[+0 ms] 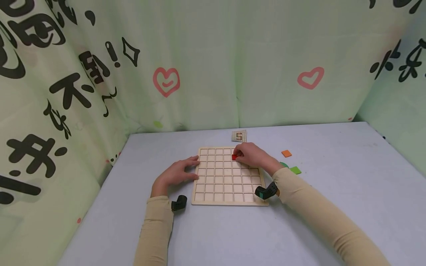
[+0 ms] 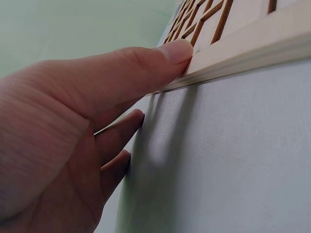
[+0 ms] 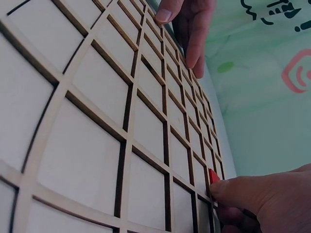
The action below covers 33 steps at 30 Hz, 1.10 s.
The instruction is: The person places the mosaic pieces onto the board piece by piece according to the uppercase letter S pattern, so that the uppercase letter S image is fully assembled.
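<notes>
A wooden grid board (image 1: 219,180) with square cells lies on the white table. My right hand (image 1: 251,154) is over its far right part and pinches a small red square tile (image 1: 234,157) between thumb and fingertips. In the right wrist view, the red tile (image 3: 214,176) shows at the thumb tip, right at a cell near the far side. My left hand (image 1: 178,171) is at the board's left edge, fingers spread. The left wrist view shows that thumb (image 2: 176,51) resting on the wooden frame (image 2: 252,43), with the other fingers lower beside it.
An orange tile (image 1: 286,153), a light green tile (image 1: 295,170) and a darker green piece (image 1: 284,164), partly behind the right wrist, lie right of the board. A small gridded pattern card (image 1: 239,136) lies beyond the board. A printed curtain (image 1: 206,48) hangs behind the table (image 1: 352,177).
</notes>
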### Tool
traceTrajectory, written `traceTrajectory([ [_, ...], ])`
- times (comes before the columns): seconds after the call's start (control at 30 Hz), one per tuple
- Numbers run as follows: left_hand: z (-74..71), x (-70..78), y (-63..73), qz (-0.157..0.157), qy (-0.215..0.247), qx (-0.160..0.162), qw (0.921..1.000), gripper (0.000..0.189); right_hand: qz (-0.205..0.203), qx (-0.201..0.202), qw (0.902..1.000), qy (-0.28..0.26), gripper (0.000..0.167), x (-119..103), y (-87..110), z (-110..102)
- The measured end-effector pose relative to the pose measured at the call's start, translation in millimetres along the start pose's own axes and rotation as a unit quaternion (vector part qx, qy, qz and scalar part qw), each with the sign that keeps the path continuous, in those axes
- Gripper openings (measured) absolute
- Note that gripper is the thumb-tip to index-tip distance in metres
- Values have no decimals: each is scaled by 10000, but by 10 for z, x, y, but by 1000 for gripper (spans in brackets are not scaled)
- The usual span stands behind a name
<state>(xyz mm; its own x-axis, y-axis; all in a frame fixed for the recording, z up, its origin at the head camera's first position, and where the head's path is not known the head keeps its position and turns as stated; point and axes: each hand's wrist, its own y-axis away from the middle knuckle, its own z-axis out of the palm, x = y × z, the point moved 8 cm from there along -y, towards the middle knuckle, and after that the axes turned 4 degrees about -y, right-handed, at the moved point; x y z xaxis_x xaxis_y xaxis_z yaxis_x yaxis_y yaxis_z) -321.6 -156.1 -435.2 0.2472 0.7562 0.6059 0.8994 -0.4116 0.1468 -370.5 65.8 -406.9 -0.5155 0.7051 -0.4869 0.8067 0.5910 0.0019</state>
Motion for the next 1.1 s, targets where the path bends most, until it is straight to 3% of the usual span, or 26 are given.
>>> traceTrajectory([
  [0.67, 21, -12, 16, -105, 64, 16, 9999, 62, 50, -172, 9998, -81, 18, 6, -5, -3],
  [1.1, 3, 5, 18, -100, 86, -19, 9999, 61, 136, -52, 9998, -129, 20, 29, -19, 20],
])
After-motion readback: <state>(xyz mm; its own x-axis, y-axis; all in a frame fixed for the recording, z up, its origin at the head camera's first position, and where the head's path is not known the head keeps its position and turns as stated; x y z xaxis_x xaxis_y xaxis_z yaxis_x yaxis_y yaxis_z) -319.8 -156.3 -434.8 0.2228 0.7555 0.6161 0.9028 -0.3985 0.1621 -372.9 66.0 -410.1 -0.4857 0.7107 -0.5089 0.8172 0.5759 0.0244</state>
